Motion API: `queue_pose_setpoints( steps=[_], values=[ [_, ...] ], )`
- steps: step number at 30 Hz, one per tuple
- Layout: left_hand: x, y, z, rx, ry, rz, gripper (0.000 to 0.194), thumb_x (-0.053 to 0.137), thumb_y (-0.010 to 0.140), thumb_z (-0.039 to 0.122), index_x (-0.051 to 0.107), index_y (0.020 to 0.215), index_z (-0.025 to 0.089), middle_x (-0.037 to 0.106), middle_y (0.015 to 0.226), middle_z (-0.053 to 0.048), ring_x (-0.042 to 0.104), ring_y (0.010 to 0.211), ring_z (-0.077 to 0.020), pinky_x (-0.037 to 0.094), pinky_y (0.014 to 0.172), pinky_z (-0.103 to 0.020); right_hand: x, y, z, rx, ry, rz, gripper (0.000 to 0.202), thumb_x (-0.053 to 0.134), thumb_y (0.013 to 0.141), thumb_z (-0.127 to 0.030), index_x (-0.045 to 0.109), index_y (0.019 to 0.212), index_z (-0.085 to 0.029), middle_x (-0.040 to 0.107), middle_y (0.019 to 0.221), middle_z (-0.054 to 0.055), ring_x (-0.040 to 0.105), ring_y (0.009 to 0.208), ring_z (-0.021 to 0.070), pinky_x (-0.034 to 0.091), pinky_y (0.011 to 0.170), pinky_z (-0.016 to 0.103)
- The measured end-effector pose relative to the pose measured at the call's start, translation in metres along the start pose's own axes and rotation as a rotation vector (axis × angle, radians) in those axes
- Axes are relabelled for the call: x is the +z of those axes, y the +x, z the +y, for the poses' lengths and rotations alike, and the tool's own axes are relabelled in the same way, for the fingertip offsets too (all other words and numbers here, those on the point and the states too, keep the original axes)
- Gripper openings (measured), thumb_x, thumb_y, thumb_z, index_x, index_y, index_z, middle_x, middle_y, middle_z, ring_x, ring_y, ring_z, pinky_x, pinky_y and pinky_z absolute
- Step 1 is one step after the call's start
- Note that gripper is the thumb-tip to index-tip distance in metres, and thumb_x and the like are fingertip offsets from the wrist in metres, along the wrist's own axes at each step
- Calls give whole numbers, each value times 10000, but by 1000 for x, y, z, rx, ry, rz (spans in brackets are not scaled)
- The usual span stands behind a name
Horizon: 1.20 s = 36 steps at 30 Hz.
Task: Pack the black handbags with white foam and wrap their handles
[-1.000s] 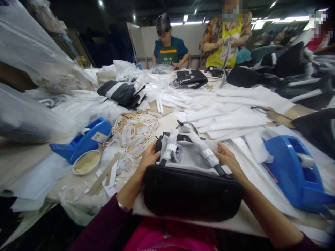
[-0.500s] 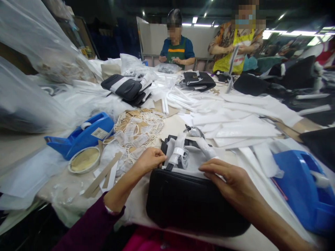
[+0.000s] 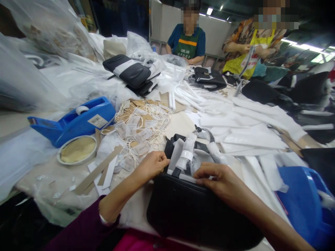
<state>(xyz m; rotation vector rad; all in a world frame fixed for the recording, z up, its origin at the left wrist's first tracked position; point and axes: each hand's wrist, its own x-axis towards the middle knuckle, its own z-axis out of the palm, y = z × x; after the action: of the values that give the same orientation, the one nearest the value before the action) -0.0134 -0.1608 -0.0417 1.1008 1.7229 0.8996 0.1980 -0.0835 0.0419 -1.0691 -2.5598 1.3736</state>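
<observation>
A black handbag stands in front of me at the table's near edge. Clear plastic wraps its handle, and a white band circles one side of it. My left hand is closed in a pinch at the bag's upper left edge; what lies between the fingertips is too small to make out. With thumb and fingers together, my right hand grips the edge of a white packing sheet along the bag's top. Part of the bag's right side is hidden by my right forearm.
A blue tape dispenser and a round shallow dish are at left, beside a heap of corded tags. Another blue dispenser stands at right. White sheets and black bags lie beyond. Two people work across the table.
My right hand has shifted left along the bag's top, its fingers now curled on the white sheet's edge. My left hand stays at the left edge. The camera view has tilted.
</observation>
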Motion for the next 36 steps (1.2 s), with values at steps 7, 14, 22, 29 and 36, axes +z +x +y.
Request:
queue_pose_setpoints(
  steps=[7,14,22,29,36],
  values=[
    [5,4,5,42,94,30,244,613,694,376,570,554,180,524,500,28,461,515,-129,262,506,-233,1,0,-4,57,59,14,109,597,756,-218,668,674,-207,602,716,1,564,732,187,398,711,315],
    [5,7,0,84,114,-9,235,536,719,322,460,540,191,442,493,47,408,510,-117,242,510,-227,1,-1,-5,35,78,13,90,597,744,-186,654,676,-204,595,720,-8,553,740,179,390,716,307],
    [8,8,-2,83,87,14,221,520,684,290,412,520,189,370,485,63,346,498,-98,222,497,-220,2,1,-5,1,-1,-29,116,567,766,-155,613,673,-207,604,704,-15,568,716,189,422,686,317],
    [-12,-23,-5,92,-125,73,190,563,765,352,596,751,165,555,615,22,527,566,-128,386,554,-226,4,-32,-11,-228,-269,192,229,429,922,-236,650,978,-250,630,980,54,608,896,207,484,777,329],
    [-14,-89,-5,126,-435,16,258,647,770,379,622,904,160,609,835,-27,574,775,-154,452,699,-254,26,-65,-8,-271,-558,313,236,491,933,-325,587,1135,-248,575,1042,75,558,979,237,486,816,371]
  ],
)
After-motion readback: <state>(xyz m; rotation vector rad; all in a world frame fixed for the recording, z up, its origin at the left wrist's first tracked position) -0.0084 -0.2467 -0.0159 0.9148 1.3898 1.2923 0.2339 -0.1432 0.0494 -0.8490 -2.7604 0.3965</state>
